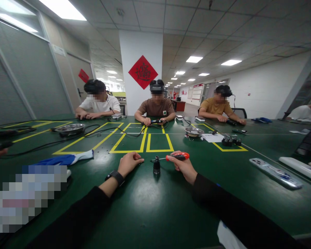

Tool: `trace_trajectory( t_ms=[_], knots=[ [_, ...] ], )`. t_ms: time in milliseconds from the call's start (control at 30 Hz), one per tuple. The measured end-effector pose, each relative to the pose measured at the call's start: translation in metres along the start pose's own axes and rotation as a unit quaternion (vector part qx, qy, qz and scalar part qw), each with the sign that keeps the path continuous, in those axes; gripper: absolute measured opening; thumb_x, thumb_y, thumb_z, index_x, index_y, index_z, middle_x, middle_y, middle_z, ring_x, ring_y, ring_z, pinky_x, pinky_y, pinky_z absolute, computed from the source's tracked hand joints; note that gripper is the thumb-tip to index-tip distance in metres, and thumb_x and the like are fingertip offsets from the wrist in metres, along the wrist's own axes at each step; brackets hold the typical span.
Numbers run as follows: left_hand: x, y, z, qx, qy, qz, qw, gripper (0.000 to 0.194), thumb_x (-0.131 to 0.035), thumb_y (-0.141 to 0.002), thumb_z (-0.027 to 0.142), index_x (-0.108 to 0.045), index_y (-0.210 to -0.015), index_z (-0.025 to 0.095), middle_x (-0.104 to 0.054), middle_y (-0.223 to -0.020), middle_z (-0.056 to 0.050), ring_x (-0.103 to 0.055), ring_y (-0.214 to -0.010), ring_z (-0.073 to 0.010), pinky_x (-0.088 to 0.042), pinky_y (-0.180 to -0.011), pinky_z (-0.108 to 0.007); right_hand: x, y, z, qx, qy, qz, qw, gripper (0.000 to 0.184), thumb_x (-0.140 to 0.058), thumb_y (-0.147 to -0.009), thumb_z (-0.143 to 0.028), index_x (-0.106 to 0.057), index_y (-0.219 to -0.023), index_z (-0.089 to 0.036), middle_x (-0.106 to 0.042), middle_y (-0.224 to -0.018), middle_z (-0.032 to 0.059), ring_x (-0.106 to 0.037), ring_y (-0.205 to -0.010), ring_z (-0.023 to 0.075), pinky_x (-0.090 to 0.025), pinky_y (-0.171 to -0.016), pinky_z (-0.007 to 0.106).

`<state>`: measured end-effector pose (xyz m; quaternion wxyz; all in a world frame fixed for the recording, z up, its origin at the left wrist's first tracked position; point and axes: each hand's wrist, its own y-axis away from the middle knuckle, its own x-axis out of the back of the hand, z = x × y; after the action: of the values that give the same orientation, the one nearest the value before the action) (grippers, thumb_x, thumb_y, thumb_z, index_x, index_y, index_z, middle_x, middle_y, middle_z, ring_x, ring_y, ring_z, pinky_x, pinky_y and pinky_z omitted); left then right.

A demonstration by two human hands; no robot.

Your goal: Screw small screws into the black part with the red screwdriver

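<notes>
My right hand (184,166) grips a screwdriver (185,156) by its red and black handle. The shaft points left and lies level, its tip just behind or beside the top of a small black cylindrical part (157,167). That part stands upright on the green table, narrower at the top; whether the screwdriver touches it I cannot tell. Left of the part, my left hand (129,164) rests on the table with fingers curled and thumb and fingertips close together. Anything between them is too small to make out. A black watch (115,178) sits on the left wrist.
Blue-and-white gloves (64,159) lie to the left. Metal bowls (70,129) and cables are farther back. At the right are a phone (276,173), a white case (300,169) and several black parts (231,141). Yellow tape marks the green table (142,207). Several people work across it.
</notes>
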<state>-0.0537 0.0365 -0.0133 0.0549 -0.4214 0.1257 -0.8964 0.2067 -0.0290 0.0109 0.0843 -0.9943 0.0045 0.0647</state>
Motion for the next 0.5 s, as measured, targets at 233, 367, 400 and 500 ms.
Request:
trace_trajectory(
  t_ms=[233,367,400,500],
  knots=[
    [-0.0019,0.0025,0.0027,-0.043,-0.041,0.005,0.998,0.03,-0.059,-0.069,0.047,-0.064,-0.078,0.019,-0.065,-0.077,-0.004,-0.058,-0.075,-0.0187,-0.037,-0.06,-0.024,-0.0017,0.002,-0.0032,-0.003,0.033,-0.045,0.998,0.033,-0.066,-0.068,-0.04,-0.064,-0.09,-0.015,-0.052,-0.06,-0.003,-0.045,-0.046,0.0065,-0.033,-0.039,0.017],
    [-0.0009,0.0035,0.004,-0.047,-0.053,0.002,0.997,0.027,-0.057,-0.072,0.045,-0.065,-0.077,0.019,-0.065,-0.078,-0.004,-0.058,-0.076,-0.0187,-0.037,-0.061,-0.024,-0.0038,0.0036,-0.0065,-0.005,0.042,-0.056,0.998,0.036,-0.068,-0.067,-0.04,-0.065,-0.092,-0.015,-0.055,-0.06,-0.0021,-0.048,-0.048,0.008,-0.036,-0.041,0.019],
    [-0.0005,0.0039,0.0045,-0.051,-0.055,0.002,0.997,0.026,-0.057,-0.073,0.044,-0.065,-0.077,0.019,-0.066,-0.078,-0.004,-0.058,-0.076,-0.0187,-0.037,-0.061,-0.024,-0.0048,0.0043,-0.0075,-0.004,0.045,-0.062,0.997,0.036,-0.068,-0.067,-0.04,-0.065,-0.093,-0.015,-0.056,-0.06,-0.0018,-0.048,-0.049,0.0081,-0.037,-0.042,0.019],
    [0.0009,0.0049,0.0067,-0.063,-0.063,0.003,0.996,0.026,-0.055,-0.074,0.043,-0.065,-0.075,0.02,-0.066,-0.079,-0.004,-0.058,-0.077,-0.0189,-0.037,-0.063,-0.024,-0.0079,0.0058,-0.0096,0.003,0.06,-0.075,0.995,0.035,-0.069,-0.066,-0.038,-0.066,-0.092,-0.015,-0.058,-0.062,-0.0012,-0.049,-0.049,0.008,-0.038,-0.044,0.019]
  ],
)
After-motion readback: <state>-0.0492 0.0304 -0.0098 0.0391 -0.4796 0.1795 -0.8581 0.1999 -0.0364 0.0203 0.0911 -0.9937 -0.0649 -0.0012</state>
